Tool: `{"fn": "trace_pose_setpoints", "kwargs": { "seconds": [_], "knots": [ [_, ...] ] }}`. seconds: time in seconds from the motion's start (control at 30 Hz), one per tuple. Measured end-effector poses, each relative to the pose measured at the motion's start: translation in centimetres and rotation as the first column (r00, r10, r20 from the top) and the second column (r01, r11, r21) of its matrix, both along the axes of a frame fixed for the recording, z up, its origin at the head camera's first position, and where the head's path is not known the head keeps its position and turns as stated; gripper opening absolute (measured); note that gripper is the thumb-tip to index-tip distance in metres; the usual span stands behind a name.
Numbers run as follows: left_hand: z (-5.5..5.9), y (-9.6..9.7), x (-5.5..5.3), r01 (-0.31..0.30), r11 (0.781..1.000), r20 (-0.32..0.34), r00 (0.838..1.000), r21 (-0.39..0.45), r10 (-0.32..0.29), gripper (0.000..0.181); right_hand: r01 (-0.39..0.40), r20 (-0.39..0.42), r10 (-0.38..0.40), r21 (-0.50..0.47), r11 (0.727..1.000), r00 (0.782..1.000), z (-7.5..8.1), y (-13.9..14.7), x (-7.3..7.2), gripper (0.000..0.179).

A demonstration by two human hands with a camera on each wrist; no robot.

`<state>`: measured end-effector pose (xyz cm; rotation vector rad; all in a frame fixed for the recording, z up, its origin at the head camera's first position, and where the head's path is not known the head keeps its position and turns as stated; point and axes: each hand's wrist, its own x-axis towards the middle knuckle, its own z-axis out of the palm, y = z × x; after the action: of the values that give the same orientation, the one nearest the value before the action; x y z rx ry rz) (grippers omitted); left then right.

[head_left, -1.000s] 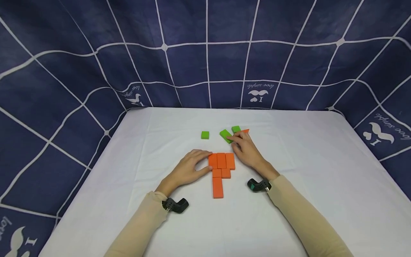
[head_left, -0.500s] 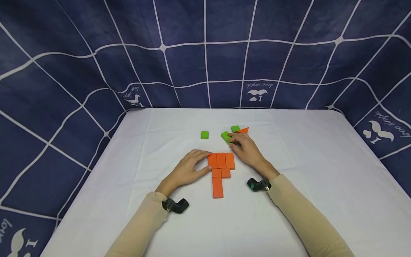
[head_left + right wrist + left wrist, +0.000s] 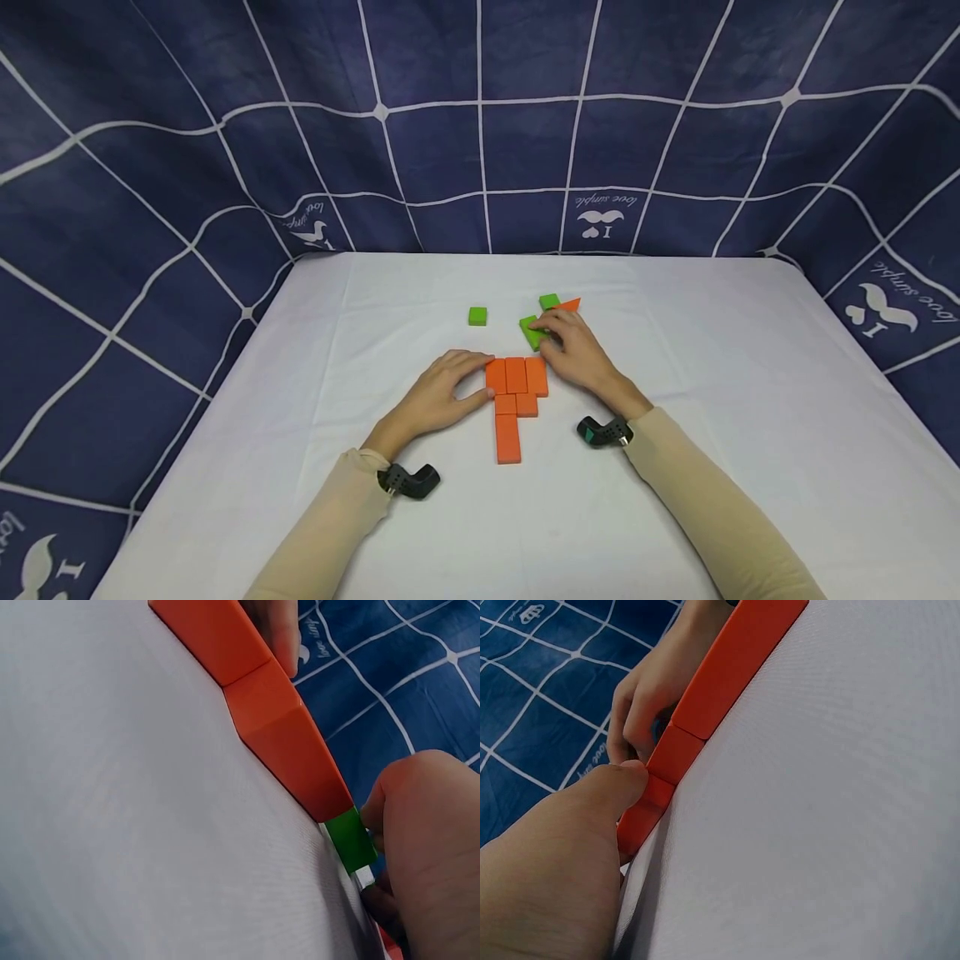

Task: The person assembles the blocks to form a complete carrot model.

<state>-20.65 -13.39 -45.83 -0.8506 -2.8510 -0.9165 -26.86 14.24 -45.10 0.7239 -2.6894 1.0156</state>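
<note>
Orange wooden blocks lie flat together in the head view: three upright rectangles (image 3: 516,376) in a row, two small squares (image 3: 527,405) below, and a long rectangle (image 3: 507,438) at the near end. At the row's left end, my left hand (image 3: 435,398) touches the leftmost block (image 3: 496,377), index fingertip at its far corner and thumb at its near corner. My right hand (image 3: 579,350) pinches a green rectangular block (image 3: 532,337) just beyond the row, tilted against it. The right wrist view shows this green block (image 3: 350,841) right beside the orange row's edge.
Farther back lie a small green block (image 3: 477,317), another green block (image 3: 549,301) and an orange triangular block (image 3: 570,305) partly behind my right hand. A white cloth (image 3: 675,333) covers the table; a dark blue checked curtain (image 3: 435,150) surrounds its far sides.
My right hand has drawn the green rectangular block slightly nearer to the orange row and turned it a little more upright. The left hand stays at the leftmost orange block.
</note>
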Motion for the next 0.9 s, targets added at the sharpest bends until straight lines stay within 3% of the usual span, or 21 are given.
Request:
{"fn": "trace_pose_setpoints", "kwargs": {
  "seconds": [0.23, 0.5, 0.9],
  "knots": [
    [0.2, 0.0, 0.0, 0.004, 1.0, -0.006, 1.0, -0.006, -0.004, 0.058, -0.042, 0.036, 0.041, 0.044, 0.998, 0.999, 0.5, 0.8, -0.1, 0.03],
    [0.2, 0.0, 0.1, -0.001, 1.0, -0.005, 1.0, -0.011, 0.001, 0.058, -0.095, 0.158, 0.084, 0.059, 0.994, 0.984, 0.5, 1.7, 0.0, 0.028],
    [0.2, 0.1, 0.3, -0.001, 1.0, -0.003, 1.0, -0.012, 0.001, 0.057, -0.103, 0.113, 0.093, 0.083, 0.991, 0.989, 0.1, 2.4, 0.4, 0.047]
  ]
}}
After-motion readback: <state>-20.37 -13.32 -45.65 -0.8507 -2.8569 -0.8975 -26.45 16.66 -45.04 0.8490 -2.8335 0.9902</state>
